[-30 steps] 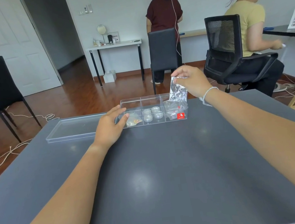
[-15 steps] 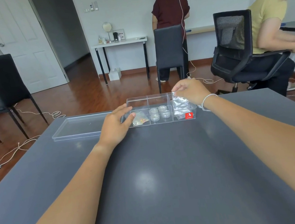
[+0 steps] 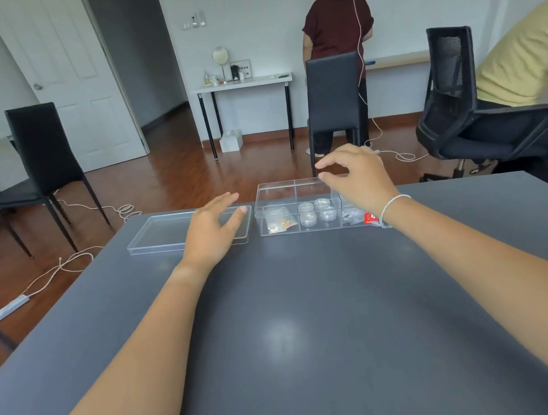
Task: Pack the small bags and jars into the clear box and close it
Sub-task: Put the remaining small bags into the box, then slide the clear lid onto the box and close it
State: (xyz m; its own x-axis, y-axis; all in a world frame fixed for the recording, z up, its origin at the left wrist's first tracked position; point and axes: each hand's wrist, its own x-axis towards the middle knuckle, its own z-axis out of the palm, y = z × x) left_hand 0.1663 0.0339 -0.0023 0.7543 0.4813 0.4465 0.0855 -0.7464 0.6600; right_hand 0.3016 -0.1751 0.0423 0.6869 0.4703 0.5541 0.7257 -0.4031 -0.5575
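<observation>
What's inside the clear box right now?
The clear box holds a small bag at the left and four jars in the middle. The right hand partly covers the right compartment's bags.

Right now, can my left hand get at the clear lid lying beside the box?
Probably yes. The left hand hovers open right over the near end of the clear lid, which lies flat on the table left of the box. Nothing sits on the lid or between it and the hand.
</observation>
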